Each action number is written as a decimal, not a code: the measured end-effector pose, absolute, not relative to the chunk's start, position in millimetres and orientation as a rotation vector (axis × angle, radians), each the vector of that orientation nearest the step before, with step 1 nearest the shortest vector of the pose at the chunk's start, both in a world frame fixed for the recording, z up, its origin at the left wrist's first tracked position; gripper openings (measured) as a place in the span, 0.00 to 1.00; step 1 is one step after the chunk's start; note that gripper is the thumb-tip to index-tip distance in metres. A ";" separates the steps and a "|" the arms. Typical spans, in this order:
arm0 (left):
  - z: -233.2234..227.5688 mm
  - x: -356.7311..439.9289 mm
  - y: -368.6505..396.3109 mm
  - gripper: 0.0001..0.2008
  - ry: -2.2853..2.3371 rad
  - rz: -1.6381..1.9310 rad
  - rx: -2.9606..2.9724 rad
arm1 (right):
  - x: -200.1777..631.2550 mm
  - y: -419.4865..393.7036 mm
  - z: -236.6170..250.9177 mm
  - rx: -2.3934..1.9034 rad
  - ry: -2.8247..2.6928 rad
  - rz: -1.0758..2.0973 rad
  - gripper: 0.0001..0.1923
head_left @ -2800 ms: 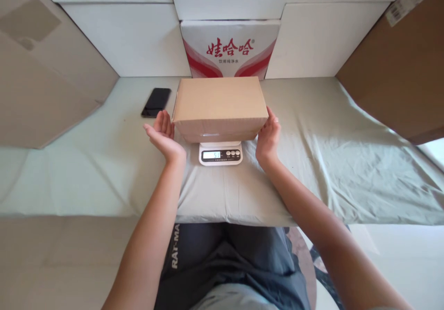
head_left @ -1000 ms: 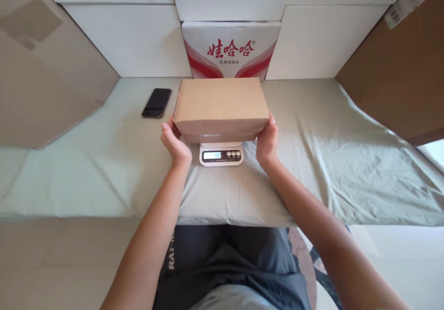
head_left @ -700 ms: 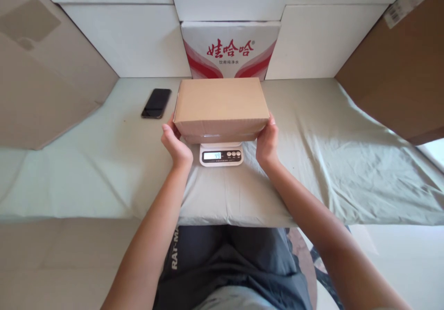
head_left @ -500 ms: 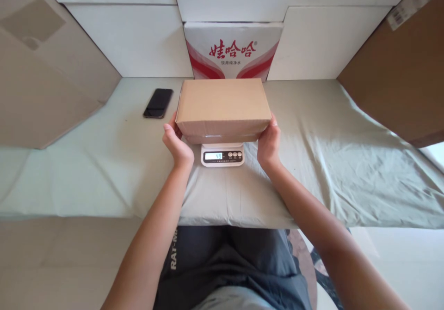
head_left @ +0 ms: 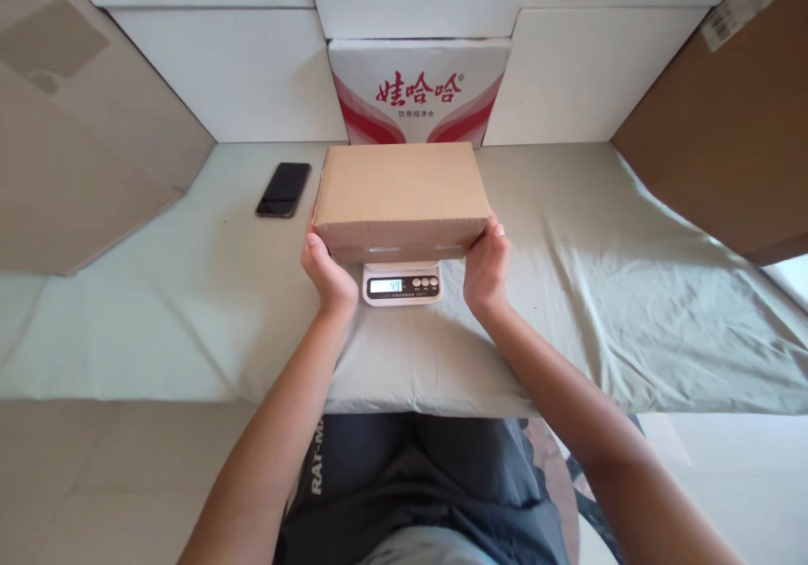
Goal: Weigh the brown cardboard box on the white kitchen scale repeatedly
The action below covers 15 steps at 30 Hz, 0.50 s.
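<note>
A closed brown cardboard box (head_left: 400,188) rests on a small white kitchen scale (head_left: 402,283) whose display reads 49. My left hand (head_left: 328,269) grips the box's lower left end, fingers tucked under its edge. My right hand (head_left: 485,267) grips the lower right end, thumb on the box's side. Both hands sit just in front of the scale, on either side of it.
A black phone (head_left: 284,189) lies on the green sheet (head_left: 631,295) to the left of the box. A white carton with red lettering (head_left: 419,89) stands behind the box. Large cardboard sheets (head_left: 76,144) lean at both sides, and white panels form the back wall.
My left hand came in from open beside the box and closed on its left end. Both hands slid a little lower and nearer along the box's ends. The scale reading fell from 51 to 49.
</note>
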<state>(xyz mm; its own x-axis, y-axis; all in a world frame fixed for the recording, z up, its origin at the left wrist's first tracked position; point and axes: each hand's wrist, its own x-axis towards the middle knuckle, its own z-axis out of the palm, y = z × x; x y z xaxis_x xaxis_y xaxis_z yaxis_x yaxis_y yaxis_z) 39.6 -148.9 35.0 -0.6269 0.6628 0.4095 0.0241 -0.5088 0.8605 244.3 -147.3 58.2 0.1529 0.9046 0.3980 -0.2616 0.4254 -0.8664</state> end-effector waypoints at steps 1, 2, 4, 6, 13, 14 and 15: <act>34.4 40.7 -149.4 0.30 1.269 2.178 1.043 | 243.2 -148.6 59.0 -0.738 -1.110 0.947 0.30; 34.0 41.5 -149.5 0.30 1.280 2.172 1.026 | 242.0 -149.5 59.4 -0.749 -1.117 0.946 0.30; 34.3 42.2 -148.9 0.32 1.289 2.152 1.019 | 240.1 -150.1 59.9 -0.766 -1.125 0.952 0.30; 37.8 41.9 -148.1 0.33 1.262 2.130 1.039 | 238.9 -148.8 61.1 -0.772 -1.115 0.953 0.31; 77.6 28.9 -138.0 0.37 1.146 1.932 1.223 | 251.7 -117.5 82.6 -0.718 -1.097 0.881 0.29; 83.1 26.3 -132.1 0.38 1.134 1.902 1.255 | 254.3 -108.3 85.8 -0.705 -1.101 0.872 0.30; 87.3 24.2 -124.2 0.38 1.112 1.874 1.282 | 256.2 -98.0 88.2 -0.694 -1.108 0.864 0.30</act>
